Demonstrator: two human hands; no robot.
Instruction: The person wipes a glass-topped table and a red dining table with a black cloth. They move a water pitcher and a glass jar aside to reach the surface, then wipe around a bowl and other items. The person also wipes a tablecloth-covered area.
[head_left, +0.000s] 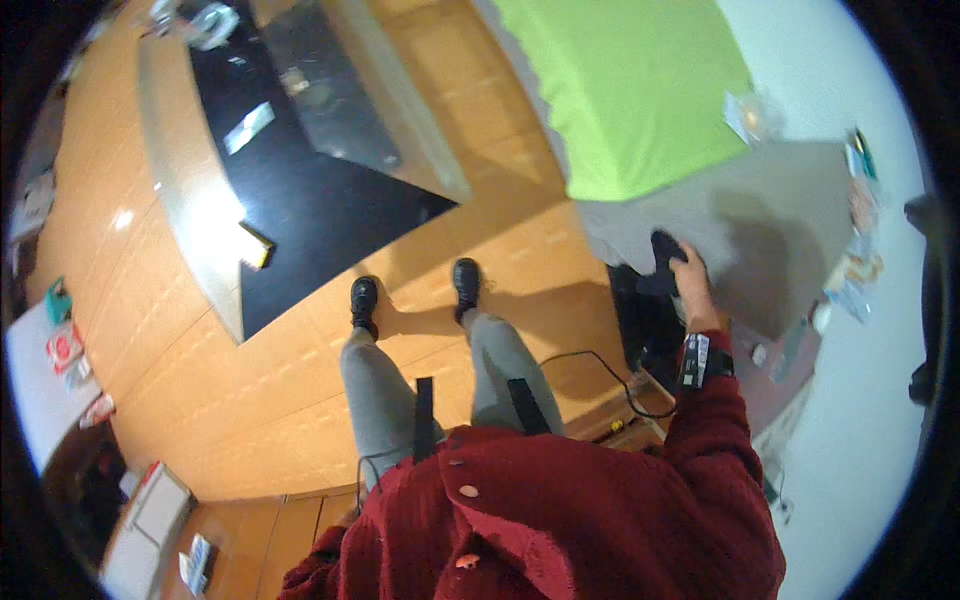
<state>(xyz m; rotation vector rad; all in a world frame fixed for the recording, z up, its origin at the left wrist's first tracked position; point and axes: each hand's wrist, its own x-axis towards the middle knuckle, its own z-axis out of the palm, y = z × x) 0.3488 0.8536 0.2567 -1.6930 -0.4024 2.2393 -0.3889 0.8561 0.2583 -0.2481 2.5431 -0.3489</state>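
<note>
My right hand (694, 285) reaches out at the right, its fingers closed around a black cloth item (664, 262), possibly a sock or glove. The hand is over the edge of a grey surface (787, 225), next to a bright green cloth (645, 97) that lies on that surface. A black wristband and a tag bearing writing (696, 361) are on my right wrist. My left hand is hidden low in the picture, beside the dark red knitted top. Both feet, in black shoes (364, 300), stand on the wooden floor.
A black table top (300, 225) with a yellow-edged object (256, 247) stands ahead to the left. Small packets lie along the grey surface's far side. A black cable (592, 352) runs near my right leg. A white cabinet (150, 525) stands at lower left.
</note>
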